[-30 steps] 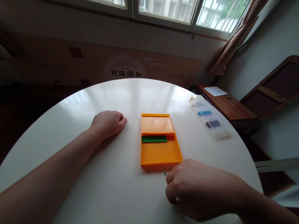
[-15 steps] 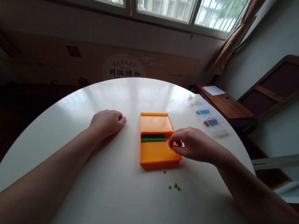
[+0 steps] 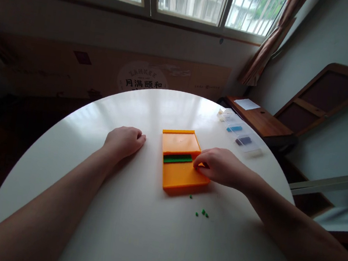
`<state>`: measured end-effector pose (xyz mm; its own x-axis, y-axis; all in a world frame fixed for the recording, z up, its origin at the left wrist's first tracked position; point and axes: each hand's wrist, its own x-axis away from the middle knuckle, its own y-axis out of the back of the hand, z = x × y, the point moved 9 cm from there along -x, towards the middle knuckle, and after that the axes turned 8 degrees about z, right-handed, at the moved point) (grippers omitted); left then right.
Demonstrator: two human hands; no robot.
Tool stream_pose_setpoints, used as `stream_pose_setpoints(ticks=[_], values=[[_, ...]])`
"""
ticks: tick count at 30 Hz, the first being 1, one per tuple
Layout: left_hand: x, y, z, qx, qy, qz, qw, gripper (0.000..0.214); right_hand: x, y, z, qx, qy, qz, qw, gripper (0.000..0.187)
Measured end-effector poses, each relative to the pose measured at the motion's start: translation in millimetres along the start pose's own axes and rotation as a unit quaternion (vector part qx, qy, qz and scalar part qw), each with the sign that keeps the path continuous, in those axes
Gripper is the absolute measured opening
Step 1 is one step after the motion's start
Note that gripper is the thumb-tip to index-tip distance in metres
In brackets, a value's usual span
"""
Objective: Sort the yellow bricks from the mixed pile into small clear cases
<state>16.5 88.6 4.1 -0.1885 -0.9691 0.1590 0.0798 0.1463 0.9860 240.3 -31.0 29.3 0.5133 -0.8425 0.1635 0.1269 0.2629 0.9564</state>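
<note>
An orange case with its lid laid open stands on the white table. Across its middle runs a row of small green pieces. My right hand is over the case's right side, thumb and fingers pinched together by the right end of that row. Whatever lies between those fingertips is hidden or too small to make out. To the left of the case, my left hand rests on the table with curled fingers, apart from the case. Several loose green bits lie on the table in front of the case.
A clear plastic box with blue and dark pieces in its compartments sits near the round table's right rear edge. Beyond it is a small wooden desk with a white paper.
My right hand has shifted slightly left towards the end of the green row, and its fingers have drawn closer together. My left hand stays at rest. The whole view has tilted a little.
</note>
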Motion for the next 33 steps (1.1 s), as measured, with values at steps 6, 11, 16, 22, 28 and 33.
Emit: stream_pose_setpoints(ticks=[6, 11, 16, 22, 28, 33], values=[[1, 1.1, -1, 0.000, 0.001, 0.000, 1.000, 0.045, 1, 7, -13, 0.006, -0.060, -0.052, 0.997, 0.022], [2, 1.3, -1, -0.001, -0.004, -0.006, 1.000, 0.043, 7, 16, -10, -0.003, -0.070, -0.073, 0.995, 0.024], [2, 1.5, -1, 0.001, -0.006, -0.010, 1.000, 0.043, 7, 8, -4, 0.008, -0.063, -0.031, 0.998, 0.026], [2, 0.9, 0, 0.010, -0.005, -0.011, 1.000, 0.042, 4, 5, -5, 0.006, -0.073, -0.021, 0.997, 0.026], [3, 1.2, 0, 0.015, -0.006, -0.013, 1.000, 0.042, 1, 4, -13, -0.002, -0.100, -0.038, 0.994, 0.028], [3, 0.8, 0, 0.022, -0.006, -0.015, 1.000, 0.041, 0, 2, -17, -0.006, -0.107, -0.047, 0.993, 0.030]])
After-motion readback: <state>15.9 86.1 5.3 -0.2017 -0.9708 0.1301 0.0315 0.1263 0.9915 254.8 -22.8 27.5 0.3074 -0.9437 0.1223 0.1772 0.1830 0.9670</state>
